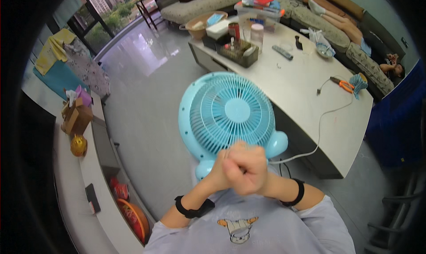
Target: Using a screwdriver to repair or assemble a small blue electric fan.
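Round light-blue plastic desk fan (230,116) with its grille facing up fills mid-frame, just above both hands. Long pale-grey bench (310,76) runs along the upper right, its white cord (319,121) trailing toward the fan. Left hand (222,169) and right hand (248,169) are clasped together, grip pressed shut on nothing visible, at the fan's lower rim. Looks like a pause before handling; they'd need to unclasp first.

Both forearms are rising from the near edge, meeting at centre; the left hand (228,169) and right hand (250,170) are clasping together, fingers curled.
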